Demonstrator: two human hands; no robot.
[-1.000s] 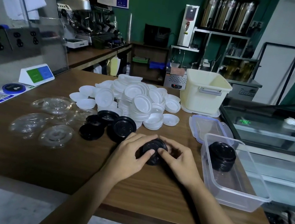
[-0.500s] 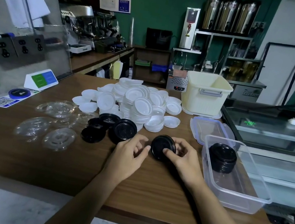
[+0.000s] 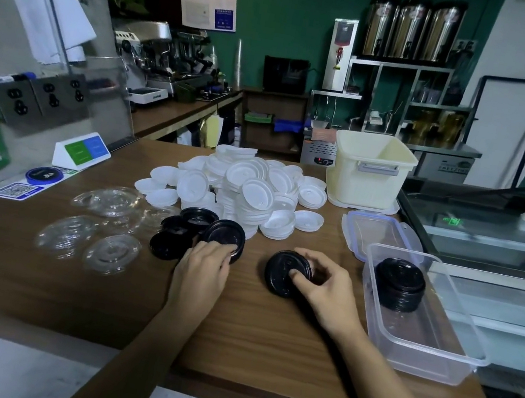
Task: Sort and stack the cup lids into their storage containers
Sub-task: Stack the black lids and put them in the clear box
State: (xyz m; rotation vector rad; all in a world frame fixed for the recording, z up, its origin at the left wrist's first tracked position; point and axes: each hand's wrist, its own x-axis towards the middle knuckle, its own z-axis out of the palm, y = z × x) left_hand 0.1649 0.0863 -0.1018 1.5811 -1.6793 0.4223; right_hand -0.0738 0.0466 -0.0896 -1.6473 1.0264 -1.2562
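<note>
My right hand grips a short stack of black lids, tilted up off the wooden counter. My left hand reaches left, and its fingertips touch the near rim of a tilted black lid that leans on a few more loose black lids. A taller stack of black lids stands inside the clear plastic container at the right. Behind them lies a big pile of white lids. Several clear lids lie flat at the left.
A cream bin stands behind the white pile at the back right. The container's blue-rimmed cover lies flat between the bin and the clear container. A glass display case borders the counter's right side. A small sign stands at the left.
Both hands held the black stack together; my left hand has let go and moved left to the loose black lids. My right hand has tilted the stack up.
</note>
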